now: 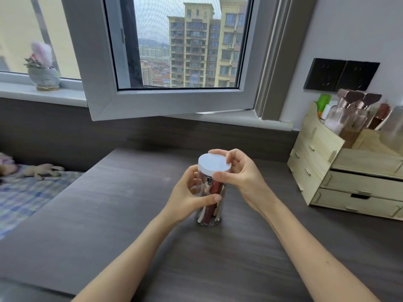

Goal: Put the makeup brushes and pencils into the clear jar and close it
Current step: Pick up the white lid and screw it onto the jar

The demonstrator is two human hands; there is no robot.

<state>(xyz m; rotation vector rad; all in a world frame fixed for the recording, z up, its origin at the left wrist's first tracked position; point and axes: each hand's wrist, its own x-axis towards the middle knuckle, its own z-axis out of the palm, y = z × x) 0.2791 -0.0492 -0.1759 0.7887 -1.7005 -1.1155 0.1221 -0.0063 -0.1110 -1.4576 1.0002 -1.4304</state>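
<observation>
A tall clear jar (209, 216) stands upright on the dark wooden desk (130, 214), with makeup brushes and pencils (214, 188) packed upright inside, one of them dark red. A white round lid (214, 162) sits on the jar's mouth. My left hand (189, 195) wraps around the jar's body from the left, thumb across its front. My right hand (242, 175) grips the lid's rim, fingers at the back and thumb at the front. How far the lid is seated I cannot tell.
A pale wooden drawer organiser (349, 171) with glass bottles (346, 114) stands at the right on the desk. An open window sash (170, 101) juts over the desk's back. A small potted plant (43, 68) sits on the sill; a bed with checked cover (26, 192) lies left.
</observation>
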